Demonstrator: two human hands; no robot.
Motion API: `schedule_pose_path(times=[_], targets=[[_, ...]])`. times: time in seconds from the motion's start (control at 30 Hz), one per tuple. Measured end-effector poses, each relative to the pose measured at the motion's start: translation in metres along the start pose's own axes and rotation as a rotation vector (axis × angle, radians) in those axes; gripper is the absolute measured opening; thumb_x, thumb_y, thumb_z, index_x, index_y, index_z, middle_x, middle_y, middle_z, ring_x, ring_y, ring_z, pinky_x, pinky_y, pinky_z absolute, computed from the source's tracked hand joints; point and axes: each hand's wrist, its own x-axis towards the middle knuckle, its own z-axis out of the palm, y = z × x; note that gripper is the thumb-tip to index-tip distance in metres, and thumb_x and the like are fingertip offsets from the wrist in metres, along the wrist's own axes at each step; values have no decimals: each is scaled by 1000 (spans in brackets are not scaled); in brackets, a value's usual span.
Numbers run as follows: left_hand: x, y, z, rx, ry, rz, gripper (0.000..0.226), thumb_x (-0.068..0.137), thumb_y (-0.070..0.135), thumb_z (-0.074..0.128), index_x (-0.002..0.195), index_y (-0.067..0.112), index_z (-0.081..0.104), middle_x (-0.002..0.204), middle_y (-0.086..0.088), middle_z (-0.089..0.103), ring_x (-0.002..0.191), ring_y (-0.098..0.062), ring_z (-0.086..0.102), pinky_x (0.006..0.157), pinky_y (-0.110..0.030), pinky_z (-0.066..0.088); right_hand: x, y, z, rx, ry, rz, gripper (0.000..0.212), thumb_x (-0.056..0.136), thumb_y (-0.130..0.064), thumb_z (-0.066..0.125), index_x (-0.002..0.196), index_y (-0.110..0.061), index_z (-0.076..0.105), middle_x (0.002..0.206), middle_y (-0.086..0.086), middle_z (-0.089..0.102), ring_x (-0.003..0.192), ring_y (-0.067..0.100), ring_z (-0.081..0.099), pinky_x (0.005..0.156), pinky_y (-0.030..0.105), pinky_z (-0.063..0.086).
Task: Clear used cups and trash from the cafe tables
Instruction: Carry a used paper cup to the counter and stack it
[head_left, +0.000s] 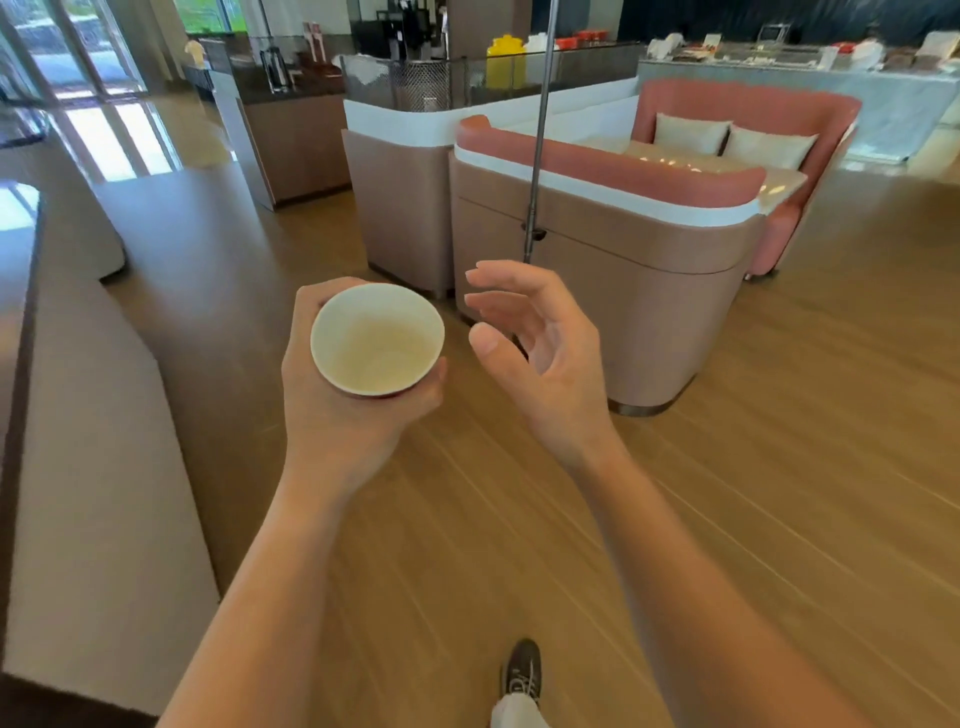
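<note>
My left hand (332, 410) is wrapped around a paper cup (376, 338), white inside with a red outside, held upright at chest height over the wooden floor. The cup looks empty apart from a pale stain at the bottom. My right hand (540, 358) hovers just to the right of the cup, fingers spread and slightly curled, holding nothing and not touching the cup.
A pink and tan booth seat (597, 249) stands ahead, with a thin metal pole (540, 135) in front of it. A beige bench (93, 441) runs along the left. A service counter (291, 104) lies at the back. My shoe (522, 670) is on the wooden floor (753, 467).
</note>
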Motion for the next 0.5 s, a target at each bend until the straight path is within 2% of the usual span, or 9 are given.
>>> schedule_pose_path(times=[0.1, 0.3, 0.5], targets=[[62, -43, 28, 50, 15, 23, 70, 65, 18, 91, 122, 18, 50, 116, 5, 58, 108, -9, 62, 88, -12, 49, 68, 50, -1, 35, -17, -20, 45, 90, -38, 68, 129, -16, 60, 133, 2, 66, 124, 20, 63, 109, 46, 51], [182, -118, 78, 82, 37, 51, 70, 66, 20, 90, 122, 24, 48, 117, 14, 56, 112, -1, 60, 89, -10, 49, 204, 126, -7, 72, -37, -31, 45, 90, -39, 67, 129, -18, 60, 133, 2, 66, 124, 19, 64, 110, 42, 52], [249, -206, 105, 66, 48, 2, 71, 66, 23, 91, 123, 17, 50, 117, 12, 57, 112, -6, 61, 89, -12, 50, 289, 209, 6, 59, -68, 4, 49, 90, -40, 66, 130, -12, 60, 133, 2, 66, 124, 19, 64, 109, 46, 52]])
